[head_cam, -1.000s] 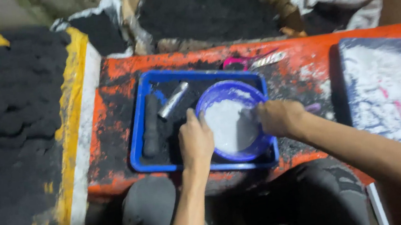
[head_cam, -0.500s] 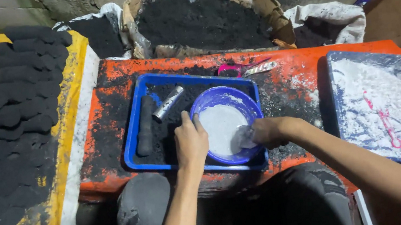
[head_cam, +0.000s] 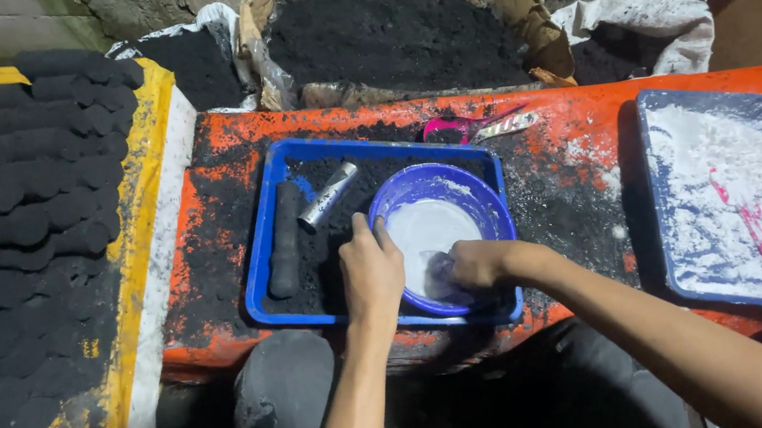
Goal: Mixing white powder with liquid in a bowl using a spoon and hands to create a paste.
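A blue bowl (head_cam: 454,186) holding white paste stands in a blue tray (head_cam: 274,183) on an orange table. My left hand (head_cam: 370,272) rests on the bowl's near left rim, fingers over the edge. My right hand (head_cam: 471,266) reaches inside the bowl at its near side, fingers curled down in the white paste and partly coated by it. In the tray's left part lie a black cylindrical roll (head_cam: 285,239) and a metal tube (head_cam: 326,194), amid black powder.
Rows of black rolls (head_cam: 18,217) fill a yellow board on the left. Sacks of black powder (head_cam: 389,31) stand behind the table. A second tray of white powder (head_cam: 742,192) with a pink tool sits at the right. Pink scissors (head_cam: 467,126) lie behind the blue tray.
My right hand has moved from the bowl's right rim down into the paste at its near side. My left hand stays on the left rim.
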